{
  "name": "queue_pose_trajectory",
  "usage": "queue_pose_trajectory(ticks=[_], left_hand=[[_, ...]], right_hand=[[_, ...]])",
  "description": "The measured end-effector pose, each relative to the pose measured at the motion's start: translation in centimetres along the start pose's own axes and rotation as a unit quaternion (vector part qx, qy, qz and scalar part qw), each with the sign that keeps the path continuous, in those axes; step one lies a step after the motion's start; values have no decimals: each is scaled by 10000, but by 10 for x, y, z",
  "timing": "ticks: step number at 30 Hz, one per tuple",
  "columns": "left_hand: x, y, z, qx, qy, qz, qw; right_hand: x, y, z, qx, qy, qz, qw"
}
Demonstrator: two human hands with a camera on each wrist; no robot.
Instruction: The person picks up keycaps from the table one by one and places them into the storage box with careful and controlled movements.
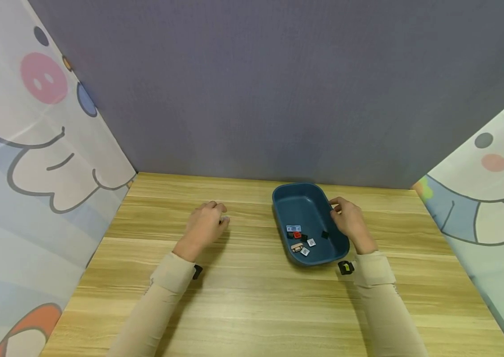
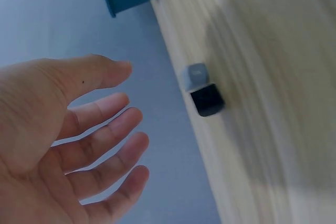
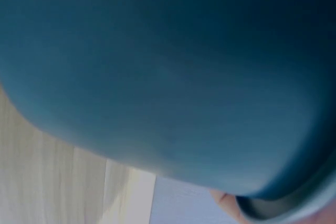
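My left hand [image 1: 205, 225] hovers over the left part of the table, its fingers spread and slightly bent with nothing in them in the left wrist view. Beside it on the wood, a pale grey cube [image 2: 197, 75] and a black cube [image 2: 208, 99] lie side by side. My right hand [image 1: 349, 222] grips the right rim of a dark blue plastic bin [image 1: 298, 201]; the bin's wall fills most of the right wrist view. Inside its near end lie a white-blue labelled piece [image 1: 293, 228], a red cube [image 1: 297, 235], a beige piece [image 1: 296, 247] and several small black and white cubes.
The wooden table [image 1: 252, 297] reaches a grey upright panel [image 1: 252, 89] at the back. Cartoon-printed sheets hang at the left [image 1: 11, 198] and right. A dark wrist camera [image 1: 346, 267] is worn by the right wrist, close to the bin's near corner.
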State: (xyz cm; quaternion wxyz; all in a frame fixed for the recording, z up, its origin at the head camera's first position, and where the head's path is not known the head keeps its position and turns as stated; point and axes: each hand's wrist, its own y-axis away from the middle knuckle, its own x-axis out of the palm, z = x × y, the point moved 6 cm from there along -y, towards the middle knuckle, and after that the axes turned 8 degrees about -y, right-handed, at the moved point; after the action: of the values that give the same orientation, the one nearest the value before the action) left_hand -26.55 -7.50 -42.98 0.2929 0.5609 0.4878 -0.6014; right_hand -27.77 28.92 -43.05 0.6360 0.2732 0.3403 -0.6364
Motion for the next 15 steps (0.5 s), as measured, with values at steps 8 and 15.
queue_pose_trajectory(ticks=[8, 15], left_hand=[[12, 2, 11, -210, 92, 284, 9993], [24, 0, 16, -465, 143, 531, 9974]], right_hand=[[0, 0, 0, -2, 18, 9, 10000], [1, 0, -1, 44, -1, 42, 10000]])
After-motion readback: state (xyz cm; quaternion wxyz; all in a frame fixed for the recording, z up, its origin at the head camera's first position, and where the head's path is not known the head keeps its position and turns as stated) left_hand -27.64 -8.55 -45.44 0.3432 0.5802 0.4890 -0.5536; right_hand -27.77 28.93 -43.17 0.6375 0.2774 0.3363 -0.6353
